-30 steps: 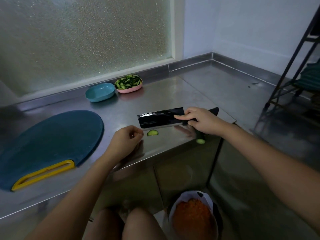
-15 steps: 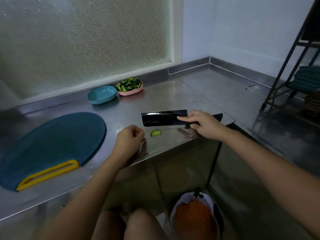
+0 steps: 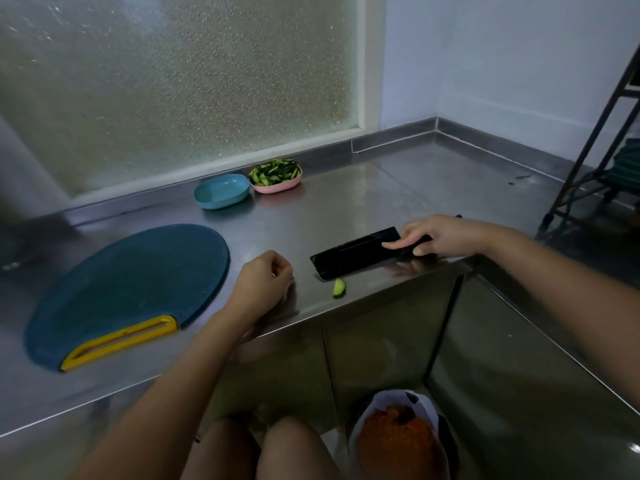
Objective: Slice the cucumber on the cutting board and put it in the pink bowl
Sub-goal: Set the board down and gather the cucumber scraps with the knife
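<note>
Nearly done, I judge: one green cucumber piece [image 3: 339,288] lies on the steel table [image 3: 346,209] near its edge, right of the curled, seemingly empty left hand [image 3: 263,282], just beside the black cleaver [image 3: 356,252] gripped by the right hand [image 3: 440,237]. The blue oval cutting board [image 3: 128,289] is bare; farthest, the pink bowl [image 3: 277,184] holds slices.

Dim and bluish, lit only by soft daylight through the frosted window [image 3: 173,91] at upper left. Dull sheen on the steel desk [image 3: 363,202] mid-frame. Wide-angle bowing along the edges, murky lower corners.
</note>
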Available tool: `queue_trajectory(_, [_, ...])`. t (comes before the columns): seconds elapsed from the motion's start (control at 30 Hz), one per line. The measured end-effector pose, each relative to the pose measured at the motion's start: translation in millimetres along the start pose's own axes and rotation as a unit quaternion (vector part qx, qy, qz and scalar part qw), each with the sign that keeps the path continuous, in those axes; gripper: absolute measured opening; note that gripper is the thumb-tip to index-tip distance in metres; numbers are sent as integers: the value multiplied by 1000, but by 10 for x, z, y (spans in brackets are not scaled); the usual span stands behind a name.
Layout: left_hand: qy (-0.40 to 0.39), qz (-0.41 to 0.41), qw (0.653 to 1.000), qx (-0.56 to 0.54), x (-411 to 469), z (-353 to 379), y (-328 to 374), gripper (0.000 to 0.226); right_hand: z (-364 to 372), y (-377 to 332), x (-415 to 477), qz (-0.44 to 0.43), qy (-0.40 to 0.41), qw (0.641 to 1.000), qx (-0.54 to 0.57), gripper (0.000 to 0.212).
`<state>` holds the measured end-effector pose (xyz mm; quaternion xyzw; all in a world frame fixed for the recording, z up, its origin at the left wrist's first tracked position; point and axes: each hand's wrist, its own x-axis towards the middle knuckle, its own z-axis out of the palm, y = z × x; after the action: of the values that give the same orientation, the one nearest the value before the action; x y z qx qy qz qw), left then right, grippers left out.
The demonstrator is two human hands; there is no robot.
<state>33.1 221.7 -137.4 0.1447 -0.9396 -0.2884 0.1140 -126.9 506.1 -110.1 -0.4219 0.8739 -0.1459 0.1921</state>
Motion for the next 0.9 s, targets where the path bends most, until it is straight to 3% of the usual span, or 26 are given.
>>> queue_trajectory(0.2, [-16,44,999,-1,-17,119,138,5,-14,106,-233,8,-14,999,36,57])
queue_trajectory(0.4, [-144,91,985,-28,-96,64,186,17,5,112,-325,15,22,998,63,55])
queue_trajectory(0.47, [-120,73,989,-36,-85,17,127,20,47,55,-255,6,36,997,70,54])
queue_trajectory(0.6, [6,-3,999,-47,-50,-12,-22,18,105,-161,7,-12,21,998,49,52])
queue_trajectory(0.9, [-32,23,999,1,-99,-53,-42,14,-162,-298,215,-8,-110,994,2,57])
